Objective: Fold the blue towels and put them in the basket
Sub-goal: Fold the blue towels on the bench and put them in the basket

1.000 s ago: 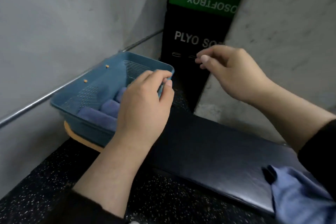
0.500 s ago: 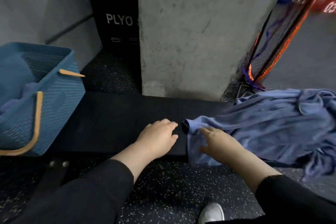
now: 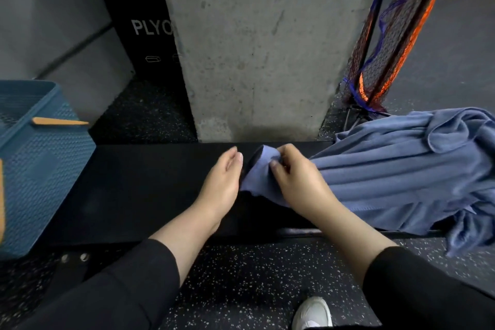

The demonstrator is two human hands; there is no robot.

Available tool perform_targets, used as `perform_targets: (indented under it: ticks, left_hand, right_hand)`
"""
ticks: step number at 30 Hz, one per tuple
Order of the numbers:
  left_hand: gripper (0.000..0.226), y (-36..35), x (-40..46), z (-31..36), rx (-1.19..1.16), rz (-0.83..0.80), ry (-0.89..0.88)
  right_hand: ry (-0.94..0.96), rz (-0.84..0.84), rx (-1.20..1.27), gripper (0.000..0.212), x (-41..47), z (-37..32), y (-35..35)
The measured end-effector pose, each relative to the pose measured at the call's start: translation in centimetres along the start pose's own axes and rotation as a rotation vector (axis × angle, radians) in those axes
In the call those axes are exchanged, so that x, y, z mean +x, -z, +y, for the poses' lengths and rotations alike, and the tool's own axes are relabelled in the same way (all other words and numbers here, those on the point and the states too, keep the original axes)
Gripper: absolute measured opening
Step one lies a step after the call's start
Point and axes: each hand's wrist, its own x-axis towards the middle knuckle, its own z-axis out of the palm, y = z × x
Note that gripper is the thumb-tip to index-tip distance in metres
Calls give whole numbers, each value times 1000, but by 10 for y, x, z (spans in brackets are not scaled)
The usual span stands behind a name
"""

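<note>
Head cam, right hand (image 3: 297, 185) pinching blue towel (image 3: 396, 169) corner, left hand (image 3: 222, 182) alongside, fingers prob. relaxed

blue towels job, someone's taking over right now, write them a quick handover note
Right hand: pinches a corner of the top blue towel off the heap on the black bench.
Left hand: open, beside that corner, holding nothing.
Blue basket: at the bench's left end; its inside is not visible from here.
Done: nothing to confirm in this view.
Left: pull this towel out, fold it, put it in the basket, then work through the rest of the heap.
</note>
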Motion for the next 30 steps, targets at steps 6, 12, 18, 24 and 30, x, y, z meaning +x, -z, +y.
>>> perform_targets:
  ticks: [6,12,18,24,30]
  left_hand:
    - [38,-2,-12,33,-81,-197,-158]
    - [49,-12,-26,43,-278,-272,-97]
    - [27,-17,-29,54,-284,-45,-53]
    - [36,5,-35,78,-508,41,-83]
    - [35,30,-39,84,-560,165,-85]
  right_hand:
    - [38,28,196,10,1,-15,24]
    - [-43,184,234,12,0,-21,38]
    - [145,-30,-73,40,-12,-26,61]
    - [-55,-4,-666,47,-21,0,97]
    - [-45,515,-451,35,-23,13,134]
